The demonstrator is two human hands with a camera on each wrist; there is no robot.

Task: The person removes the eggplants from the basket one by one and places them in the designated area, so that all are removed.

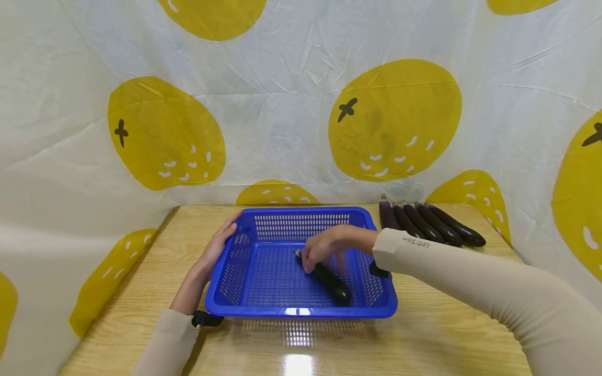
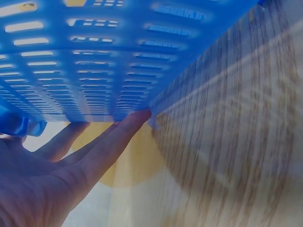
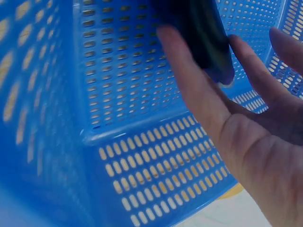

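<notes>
A dark eggplant [image 1: 333, 284] lies slantwise inside the blue plastic basket [image 1: 301, 312], its stem end away from me and to the left. My right hand [image 1: 322, 248] reaches over the basket's right side and holds the eggplant near that stem end. The right wrist view shows thumb and fingers on either side of the eggplant [image 3: 213, 42]. Along the basket's left side my left hand [image 1: 217, 248] rests against the outer wall and rim. Its fingers [image 2: 109, 149] stretch out nearly straight in the left wrist view, touching the slotted wall.
Several more eggplants [image 1: 425, 224] lie side by side at the table's back right, beyond the basket. The wooden table [image 1: 155, 261] ends at a white cloth [image 1: 282, 125] printed with yellow fruit, hanging behind it and at the left.
</notes>
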